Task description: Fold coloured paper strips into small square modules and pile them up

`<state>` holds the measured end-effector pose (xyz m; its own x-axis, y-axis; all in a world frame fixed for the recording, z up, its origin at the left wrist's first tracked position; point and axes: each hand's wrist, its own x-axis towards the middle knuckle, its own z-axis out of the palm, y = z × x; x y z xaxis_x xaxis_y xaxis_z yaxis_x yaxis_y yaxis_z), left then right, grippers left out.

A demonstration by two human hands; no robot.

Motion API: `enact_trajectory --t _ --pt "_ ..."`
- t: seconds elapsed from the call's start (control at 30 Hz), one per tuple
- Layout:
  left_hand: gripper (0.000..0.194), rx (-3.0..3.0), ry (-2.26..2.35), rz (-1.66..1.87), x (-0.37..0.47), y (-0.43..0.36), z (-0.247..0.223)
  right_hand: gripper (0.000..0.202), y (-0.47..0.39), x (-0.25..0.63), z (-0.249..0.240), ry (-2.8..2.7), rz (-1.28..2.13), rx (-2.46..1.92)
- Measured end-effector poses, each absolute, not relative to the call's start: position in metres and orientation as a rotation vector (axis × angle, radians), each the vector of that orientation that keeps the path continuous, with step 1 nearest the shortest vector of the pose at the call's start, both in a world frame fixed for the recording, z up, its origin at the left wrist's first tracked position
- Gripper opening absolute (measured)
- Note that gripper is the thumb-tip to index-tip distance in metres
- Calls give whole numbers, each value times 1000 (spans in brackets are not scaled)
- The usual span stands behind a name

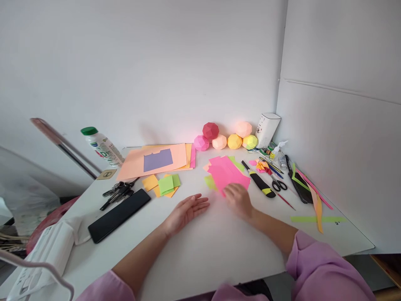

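My left hand (186,212) rests on the white table, palm turned inward, fingers stretched out and nothing in them. My right hand (238,201) is closed, its fingers curled at the near corner of a bright pink sheet of paper (228,171); the fingertips are slightly blurred. Under and around that sheet, bits of green paper (210,182) and peach paper stick out. Left of the hands lie small green paper squares (166,185) and orange paper squares (150,182). A black and yellow-green utility knife (261,184) lies just beyond my right hand.
Faceted paper balls (211,131) stand by the wall. Large peach sheets (131,165) lie back left, near a bottle (103,146), keys (118,192) and a black phone (119,215). On the right are scissors (278,184), a glue bottle (275,151), pens and paper strips (318,219).
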<state>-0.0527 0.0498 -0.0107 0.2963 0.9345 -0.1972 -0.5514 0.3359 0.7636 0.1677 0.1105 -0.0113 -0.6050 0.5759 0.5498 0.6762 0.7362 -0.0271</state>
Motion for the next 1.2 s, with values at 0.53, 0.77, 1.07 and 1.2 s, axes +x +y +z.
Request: enact_trajectory --t 0.53,0.77,1.07,1.2 --pt "35 789 752 692 -41 31 -1 20 75 144 -2 -2091 739 -749" --pt "42 857 869 712 -37 24 -5 23 77 142 -16 -2056 1294 -907" --pt "36 860 889 683 -42 28 -7 28 88 148 -12 -1951 1648 -861" --pt "34 843 949 718 -40 26 -5 26 91 149 -12 -1921 1657 -918"
